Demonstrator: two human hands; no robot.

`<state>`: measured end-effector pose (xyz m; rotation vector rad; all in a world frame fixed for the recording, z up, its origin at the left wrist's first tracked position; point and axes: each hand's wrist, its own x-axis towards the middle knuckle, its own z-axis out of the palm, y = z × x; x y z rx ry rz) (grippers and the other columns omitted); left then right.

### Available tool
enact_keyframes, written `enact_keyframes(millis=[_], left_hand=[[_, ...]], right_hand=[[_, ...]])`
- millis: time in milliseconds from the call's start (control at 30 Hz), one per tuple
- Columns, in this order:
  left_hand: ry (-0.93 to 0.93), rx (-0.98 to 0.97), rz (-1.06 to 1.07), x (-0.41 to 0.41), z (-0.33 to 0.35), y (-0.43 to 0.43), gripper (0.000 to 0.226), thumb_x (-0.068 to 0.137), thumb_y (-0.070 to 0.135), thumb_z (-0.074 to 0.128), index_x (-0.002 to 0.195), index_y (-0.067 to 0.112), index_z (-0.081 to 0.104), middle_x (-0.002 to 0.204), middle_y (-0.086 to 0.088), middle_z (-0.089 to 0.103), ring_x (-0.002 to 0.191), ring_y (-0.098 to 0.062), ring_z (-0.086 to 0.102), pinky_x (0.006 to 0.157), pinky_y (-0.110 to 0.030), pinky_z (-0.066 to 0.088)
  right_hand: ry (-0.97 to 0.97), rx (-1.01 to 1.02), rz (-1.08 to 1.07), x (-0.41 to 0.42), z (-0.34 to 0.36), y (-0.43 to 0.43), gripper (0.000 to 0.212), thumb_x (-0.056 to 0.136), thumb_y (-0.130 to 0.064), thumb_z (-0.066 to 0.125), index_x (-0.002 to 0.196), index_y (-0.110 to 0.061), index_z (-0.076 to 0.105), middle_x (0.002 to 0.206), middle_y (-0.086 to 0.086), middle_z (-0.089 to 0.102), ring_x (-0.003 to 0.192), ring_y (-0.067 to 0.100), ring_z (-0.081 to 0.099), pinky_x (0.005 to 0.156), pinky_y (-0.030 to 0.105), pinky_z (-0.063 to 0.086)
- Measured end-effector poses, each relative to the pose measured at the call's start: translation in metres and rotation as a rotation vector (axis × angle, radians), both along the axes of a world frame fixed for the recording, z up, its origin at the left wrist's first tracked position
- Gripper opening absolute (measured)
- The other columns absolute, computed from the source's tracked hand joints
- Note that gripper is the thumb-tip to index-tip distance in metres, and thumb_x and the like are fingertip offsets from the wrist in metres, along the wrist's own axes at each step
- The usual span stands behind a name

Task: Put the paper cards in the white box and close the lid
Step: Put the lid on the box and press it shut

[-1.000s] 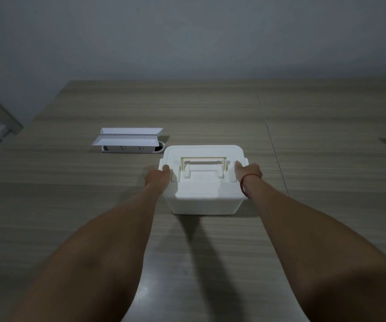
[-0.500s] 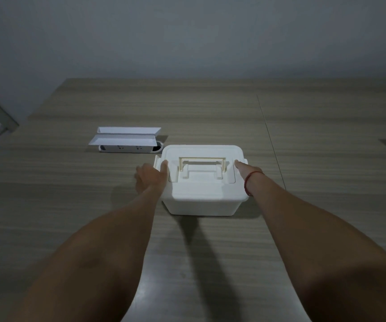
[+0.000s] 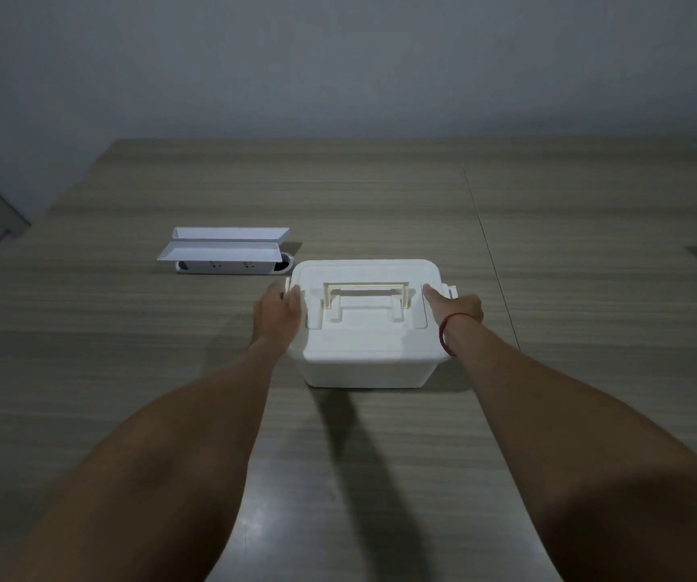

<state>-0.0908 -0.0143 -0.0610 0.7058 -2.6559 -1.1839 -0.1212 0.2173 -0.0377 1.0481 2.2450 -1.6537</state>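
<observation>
Head view, one white box [image 3: 365,346] (lid [image 3: 365,283] on), two hands: left hand [image 3: 277,312], right hand [image 3: 456,310]

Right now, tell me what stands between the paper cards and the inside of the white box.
The lid sits on the white box, covering the inside. Both hands, left hand and right hand, rest at its side latches. The paper cards lie behind-left on the table.

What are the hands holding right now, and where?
Both hands, left hand and right hand, touch the white box at its lid's side edges.
</observation>
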Motion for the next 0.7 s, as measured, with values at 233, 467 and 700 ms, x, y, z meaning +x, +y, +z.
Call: enact_keyframes(millis=[233, 467, 700], left_hand=[[-0.046, 0.005, 0.006, -0.005, -0.008, 0.011, 0.038, 0.101, 0.027, 0.030, 0.122, 0.002, 0.050, 0.116, -0.025, 0.060, 0.109, -0.038, 0.056, 0.080, -0.034, 0.038], [-0.004, -0.057, 0.045, -0.003, -0.010, 0.013, 0.037, 0.101, 0.027, 0.031, 0.119, 0.004, 0.053, 0.115, -0.022, 0.063, 0.109, -0.038, 0.057, 0.086, -0.039, 0.044], [-0.019, -0.054, 0.065, -0.003, -0.006, 0.013, 0.041, 0.101, 0.028, 0.033, 0.130, 0.007, 0.052, 0.125, -0.021, 0.061, 0.117, -0.038, 0.055, 0.094, -0.040, 0.044]], right_hand=[[0.004, 0.053, 0.010, 0.004, -0.001, 0.008, 0.074, 0.070, -0.045, 0.078, 0.126, -0.002, 0.054, 0.132, 0.015, 0.058, 0.118, 0.034, 0.060, 0.100, 0.041, 0.050], [-0.020, 0.102, 0.095, 0.003, 0.003, 0.003, 0.063, 0.085, -0.041, 0.063, 0.132, -0.002, 0.048, 0.138, 0.017, 0.054, 0.123, 0.035, 0.055, 0.104, 0.040, 0.046], [0.018, 0.335, 0.117, 0.010, -0.001, -0.008, 0.048, 0.096, -0.039, 0.047, 0.129, -0.004, 0.052, 0.134, 0.018, 0.056, 0.124, 0.035, 0.053, 0.099, 0.038, 0.043]])
